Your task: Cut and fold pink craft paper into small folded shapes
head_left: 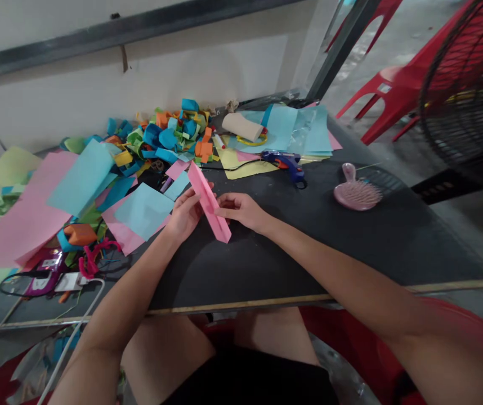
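Between my two hands is a folded strip of pink paper (208, 203), held tilted just above the dark tabletop. My left hand (186, 215) grips its left side, with the thumb on the paper and the other fingers partly behind it. On the right side, my right hand (241, 210) pinches the strip near its middle between thumb and fingers. A fold runs along its length. Left of my left hand lie a light blue sheet (143, 211) and a pink sheet (129, 243) beneath it.
Behind the hands is a heap of folded coloured paper pieces (165, 138). A blue glue gun (286, 163), a cardboard tube (242, 127) and a pink hairbrush (357, 194) lie to the right. Pink scissors (93, 256) lie at left. A black fan (469, 95) stands beyond the table's right edge.
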{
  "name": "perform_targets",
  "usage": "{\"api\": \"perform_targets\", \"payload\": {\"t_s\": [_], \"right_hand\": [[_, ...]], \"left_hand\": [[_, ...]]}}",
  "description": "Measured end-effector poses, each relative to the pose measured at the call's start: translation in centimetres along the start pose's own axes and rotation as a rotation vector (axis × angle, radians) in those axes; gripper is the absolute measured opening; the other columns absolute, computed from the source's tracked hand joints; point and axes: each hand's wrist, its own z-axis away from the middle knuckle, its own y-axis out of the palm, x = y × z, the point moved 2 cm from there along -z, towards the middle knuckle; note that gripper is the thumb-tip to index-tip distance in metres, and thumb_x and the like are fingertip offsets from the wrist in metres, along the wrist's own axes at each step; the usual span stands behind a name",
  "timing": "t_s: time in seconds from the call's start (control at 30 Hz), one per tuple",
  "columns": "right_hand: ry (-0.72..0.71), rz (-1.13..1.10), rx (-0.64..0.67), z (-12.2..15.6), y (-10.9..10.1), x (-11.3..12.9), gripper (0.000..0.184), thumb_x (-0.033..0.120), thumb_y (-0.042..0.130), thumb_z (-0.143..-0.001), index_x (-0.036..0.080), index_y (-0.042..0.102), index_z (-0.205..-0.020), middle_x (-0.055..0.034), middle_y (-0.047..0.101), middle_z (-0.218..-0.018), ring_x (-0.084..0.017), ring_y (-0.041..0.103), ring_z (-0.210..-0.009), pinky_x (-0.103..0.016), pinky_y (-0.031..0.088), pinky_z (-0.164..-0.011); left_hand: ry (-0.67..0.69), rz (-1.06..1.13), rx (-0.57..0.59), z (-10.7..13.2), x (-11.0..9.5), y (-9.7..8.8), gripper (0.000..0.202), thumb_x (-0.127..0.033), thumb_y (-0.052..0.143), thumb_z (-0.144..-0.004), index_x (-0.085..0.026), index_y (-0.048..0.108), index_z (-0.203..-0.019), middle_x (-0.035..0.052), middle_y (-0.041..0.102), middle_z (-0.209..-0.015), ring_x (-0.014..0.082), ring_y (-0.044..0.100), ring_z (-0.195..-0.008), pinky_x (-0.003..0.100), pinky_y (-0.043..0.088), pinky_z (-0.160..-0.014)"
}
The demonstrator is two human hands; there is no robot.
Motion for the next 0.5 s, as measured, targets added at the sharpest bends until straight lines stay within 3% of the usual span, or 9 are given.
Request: {"api": "perform_targets", "payload": {"t_s": [0.17, 0.33, 0.5], "right_hand": [[0.019, 0.078, 0.005, -0.4, -0.1, -0.6, 0.042, 0.056, 0.074, -0.068, 0.017, 0.068, -0.078, 0.0000, 0.062, -0.067, -0.011, 0.054, -0.056, -0.025, 0.046, -0.051], [-0.148, 0.230, -0.235, -0.5, -0.6, -1.1, 0.042, 0.059, 0.065, -0.076, 0.017, 0.068, -0.073, 0.0003, 0.059, -0.066, -0.012, 0.049, -0.061, -0.026, 0.038, -0.058], [-0.180, 0.305, -0.248, -0.6, -0.6, -1.3, 0.046, 0.062, 0.061, -0.078, 0.018, 0.064, -0.069, 0.0007, 0.056, -0.064, -0.013, 0.047, -0.062, -0.027, 0.036, -0.061]], "left_hand": [[0.014, -0.033, 0.024, -1.4, 0.4, -1.8, 0.019, -0.029, 0.073, -0.077, -0.018, 0.069, -0.091, 0.0024, 0.072, -0.082, 0.0148, 0.066, -0.070, 0.028, 0.053, -0.069], [0.079, -0.061, 0.001, -2.1, 1.0, -2.5, 0.022, -0.034, 0.078, -0.074, -0.019, 0.069, -0.087, -0.0003, 0.070, -0.077, 0.0117, 0.064, -0.065, 0.027, 0.052, -0.068], [0.163, -0.103, 0.023, -2.1, 1.2, -2.3, 0.032, -0.037, 0.080, -0.072, -0.019, 0.069, -0.095, 0.0035, 0.072, -0.092, 0.0172, 0.067, -0.086, 0.033, 0.053, -0.085]]}}
